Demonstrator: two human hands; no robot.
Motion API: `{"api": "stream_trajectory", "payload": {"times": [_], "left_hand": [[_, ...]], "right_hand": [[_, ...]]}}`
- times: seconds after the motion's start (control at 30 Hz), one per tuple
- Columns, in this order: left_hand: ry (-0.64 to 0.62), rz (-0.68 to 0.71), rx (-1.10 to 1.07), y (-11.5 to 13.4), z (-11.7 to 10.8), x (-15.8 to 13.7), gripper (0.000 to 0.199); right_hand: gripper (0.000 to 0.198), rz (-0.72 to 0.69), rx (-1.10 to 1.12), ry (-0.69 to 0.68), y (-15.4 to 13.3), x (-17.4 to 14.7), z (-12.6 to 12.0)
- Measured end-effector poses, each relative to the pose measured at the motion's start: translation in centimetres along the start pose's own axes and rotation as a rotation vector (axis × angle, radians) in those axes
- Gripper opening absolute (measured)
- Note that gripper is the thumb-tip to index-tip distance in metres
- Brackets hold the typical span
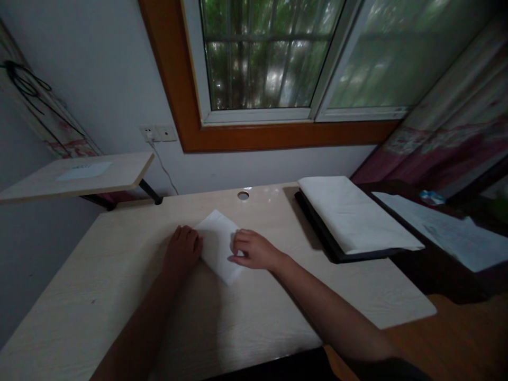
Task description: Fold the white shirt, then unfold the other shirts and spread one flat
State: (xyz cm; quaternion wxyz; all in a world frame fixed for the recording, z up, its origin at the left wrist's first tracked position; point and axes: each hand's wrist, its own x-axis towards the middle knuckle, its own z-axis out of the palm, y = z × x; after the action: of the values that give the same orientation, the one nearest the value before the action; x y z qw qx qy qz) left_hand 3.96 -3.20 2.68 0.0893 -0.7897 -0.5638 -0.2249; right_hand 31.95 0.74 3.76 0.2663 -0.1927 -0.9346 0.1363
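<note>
A small white piece of paper (216,243), seemingly folded, lies on the pale wooden desk (262,312), turned so that one corner points at the window. My left hand (183,250) is closed at its left corner, fingers curled together against the edge. At the opposite corner, my right hand (256,250) has its thumb and bent fingers around the paper's right edge. The fingers cover both side corners, so the exact grip there is partly hidden.
To the right, a stack of large white sheets (357,214) rests on a black folder-like base (323,235). A raised shelf (119,177) stands at the back left. The desk has a round cable hole (243,196). More papers (444,227) lie on a dark surface beyond the right edge.
</note>
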Motion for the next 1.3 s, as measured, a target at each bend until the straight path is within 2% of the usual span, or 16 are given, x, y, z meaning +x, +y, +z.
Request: {"api": "stream_trajectory", "payload": {"times": [0.07,0.2,0.33,0.57,0.67,0.73,0.87,1.03,1.13,1.3], "left_hand": [[-0.007,0.061,-0.039,0.1,0.4,0.0,0.028],[-0.15,0.133,-0.06,0.7,1.2,-0.3,0.043],[-0.218,0.025,-0.024,0.7,1.7,-0.7,0.048],[-0.16,-0.209,0.055,-2.2,1.7,-1.3,0.05],[-0.09,-0.284,0.084,-4.0,1.5,-1.5,0.047],[-0.026,-0.307,0.077,-4.9,1.3,-1.4,0.044],[0.046,-0.307,0.009,-4.8,0.8,-1.1,0.039],[-0.021,-0.404,0.06,-2.8,-0.3,-0.5,0.038],[-0.078,-0.518,0.084,-1.9,-1.0,-0.2,0.039],[-0.293,-0.703,0.022,-1.5,-1.7,0.1,0.05]], "right_hand": [[0.035,-0.029,-0.02,-0.072,-0.3,0.2,0.4],[0.046,-0.031,-0.003,-0.142,0.0,0.1,0.3],[0.05,-0.015,0.024,-0.162,0.4,-0.1,-0.1],[0.051,0.008,0.062,-0.146,0.6,-0.3,-0.2],[0.042,0.042,0.122,-0.075,0.9,-0.5,0.2],[0.036,0.104,0.15,0.019,1.2,-0.7,0.5],[0.026,0.217,0.148,0.218,1.9,-0.8,0.6],[0.008,0.24,0.097,0.268,2.5,-0.6,0.6],[0.011,0.241,0.056,0.243,2.8,-0.7,0.9],[0.017,0.255,0.075,0.218,2.8,-0.7,1.0]]}}
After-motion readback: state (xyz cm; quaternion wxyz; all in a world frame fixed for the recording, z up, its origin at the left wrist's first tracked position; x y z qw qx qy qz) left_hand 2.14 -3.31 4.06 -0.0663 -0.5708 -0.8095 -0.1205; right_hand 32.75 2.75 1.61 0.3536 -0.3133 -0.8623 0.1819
